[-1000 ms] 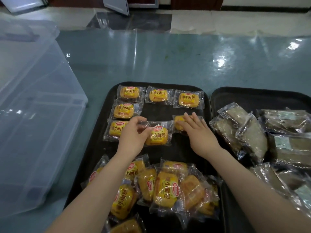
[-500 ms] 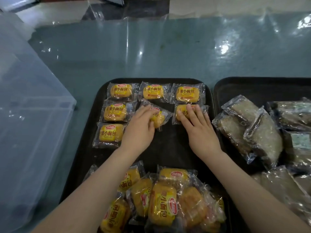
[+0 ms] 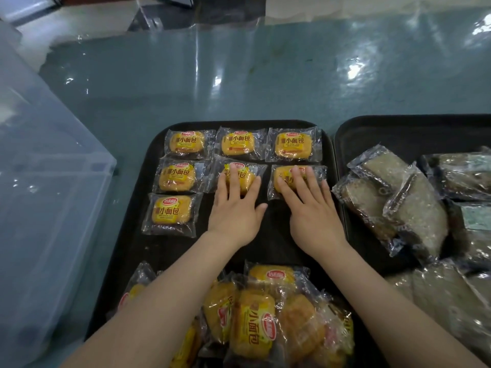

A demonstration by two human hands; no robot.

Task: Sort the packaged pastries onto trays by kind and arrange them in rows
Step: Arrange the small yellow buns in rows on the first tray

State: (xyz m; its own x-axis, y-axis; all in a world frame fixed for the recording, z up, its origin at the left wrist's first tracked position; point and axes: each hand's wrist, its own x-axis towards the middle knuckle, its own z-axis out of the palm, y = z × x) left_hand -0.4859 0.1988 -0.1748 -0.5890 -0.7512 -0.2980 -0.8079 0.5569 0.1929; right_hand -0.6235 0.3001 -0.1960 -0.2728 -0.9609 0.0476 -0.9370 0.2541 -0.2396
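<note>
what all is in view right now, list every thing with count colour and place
left tray: one, black, centre of the table
yellow pastries in rows: seven, yellow in clear wrap, far half of the left tray
yellow pastry pile: count unclear, near end of the left tray
right tray: one, black, beside the left tray
brown pastries: several, brown in clear wrap, heaped on the right tray
plastic bin: one, clear, at left
table: teal, glossy
left hand: flat on the middle pastry of the second row
right hand: flat on the right pastry of the second row
</note>
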